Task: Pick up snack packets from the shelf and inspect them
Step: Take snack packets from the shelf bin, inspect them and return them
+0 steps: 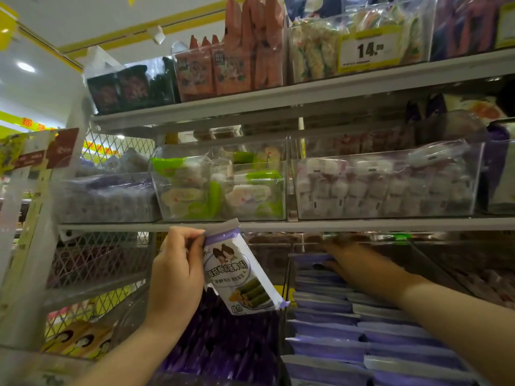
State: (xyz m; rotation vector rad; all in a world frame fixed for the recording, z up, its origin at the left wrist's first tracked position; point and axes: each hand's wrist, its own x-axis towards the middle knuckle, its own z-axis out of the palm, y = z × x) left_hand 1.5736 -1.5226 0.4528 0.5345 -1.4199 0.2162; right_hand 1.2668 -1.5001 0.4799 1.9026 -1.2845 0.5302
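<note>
Seaweed-roll packet (239,274), pinched by one edge in the left hand (178,271); may be dropped while the right hand (351,260), grasp indiscernible, lies among stacked purple packets (334,332).

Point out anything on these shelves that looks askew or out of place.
One packet lies tilted atop the heap in the right middle-shelf bin, poking above its rim. The green packets in the next bin are jumbled. Nothing looks spilled or torn.
</note>
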